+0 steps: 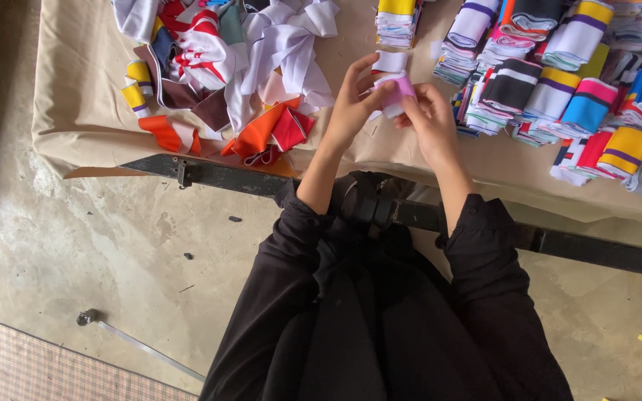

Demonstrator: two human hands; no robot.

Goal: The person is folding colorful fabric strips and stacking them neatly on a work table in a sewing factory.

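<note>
My left hand (351, 104) and my right hand (429, 119) meet over the table, both gripping a small pink and white fabric strip (396, 87). The strip is folded between my fingers, with a white end sticking up behind my left fingertips. My sleeves are black and my forearms reach up from the table's near edge.
A loose heap of fabric strips (224, 67) in white, red, orange and maroon lies at the left on the beige-covered table (83, 126). Folded striped stacks (559, 82) fill the right side. A dark metal bar (209, 174) runs along the table's front edge above a concrete floor (76, 245).
</note>
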